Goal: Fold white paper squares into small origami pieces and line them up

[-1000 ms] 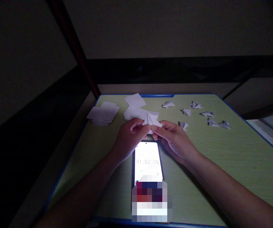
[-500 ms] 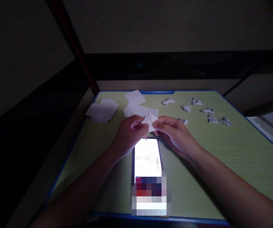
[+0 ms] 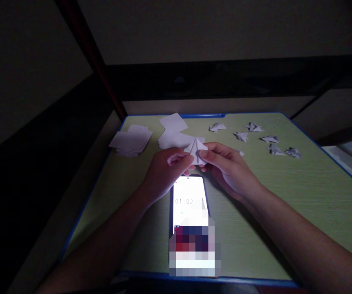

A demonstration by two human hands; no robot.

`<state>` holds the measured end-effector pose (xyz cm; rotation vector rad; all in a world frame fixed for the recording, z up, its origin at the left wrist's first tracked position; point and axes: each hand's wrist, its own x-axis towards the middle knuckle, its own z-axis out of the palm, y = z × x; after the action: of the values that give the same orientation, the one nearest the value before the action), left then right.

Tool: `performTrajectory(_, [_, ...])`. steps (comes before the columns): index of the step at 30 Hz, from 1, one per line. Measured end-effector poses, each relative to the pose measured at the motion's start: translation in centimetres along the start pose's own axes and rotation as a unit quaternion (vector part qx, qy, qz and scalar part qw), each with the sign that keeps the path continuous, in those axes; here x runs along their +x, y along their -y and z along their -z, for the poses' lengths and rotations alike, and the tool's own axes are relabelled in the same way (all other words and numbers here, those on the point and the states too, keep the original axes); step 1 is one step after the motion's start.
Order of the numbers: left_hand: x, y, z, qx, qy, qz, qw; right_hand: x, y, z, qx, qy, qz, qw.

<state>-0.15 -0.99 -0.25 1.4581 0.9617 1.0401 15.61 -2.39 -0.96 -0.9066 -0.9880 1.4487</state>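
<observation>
A small folded piece of white paper [image 3: 196, 147] with a pointed top and creases fanning down from it is held above the table. My left hand [image 3: 170, 169] pinches its left side between thumb and fingers. On the right side, my right hand [image 3: 229, 167] grips it, the thumb pressed on its front face. Fingertips of both hands curl behind the paper and are partly hidden. Just below the hands lies a lit phone [image 3: 188, 202] showing a timer, its lower part blurred out.
Stacked white paper sheets [image 3: 131, 141] lie at the table's far left, with more loose sheets [image 3: 173, 122] beyond my hands. Several folded paper pieces [image 3: 269, 139] are spread at the far right, one partly behind my right hand. The green table [image 3: 286, 212] has a blue edge.
The folded paper has shifted slightly and shows a wider front between my thumbs. Both hands keep hold of it. The whole view has tilted a little.
</observation>
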Motion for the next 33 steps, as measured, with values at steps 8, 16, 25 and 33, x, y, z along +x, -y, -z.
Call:
performTrajectory(8, [-0.42, 0.00, -0.10, 0.118, 0.023, -0.070, 0.990, -0.29, 0.12, -0.14, 0.001, 0.031, -0.003, 0.999])
performTrajectory(16, [-0.62, 0.07, -0.35, 0.177, 0.000, -0.124, 0.976, 0.01, -0.05, -0.19, -0.020, 0.010, -0.010, 1.000])
performTrajectory(25, [-0.54, 0.14, -0.32, 0.170, -0.016, -0.116, 0.978, -0.17, -0.01, -0.33, -0.008, -0.017, 0.008, 1.000])
performTrajectory(33, [-0.57, 0.29, -0.08, 0.220, -0.022, -0.141, 0.965, -0.14, 0.15, -0.52, 0.007, 0.044, -0.061, 0.997])
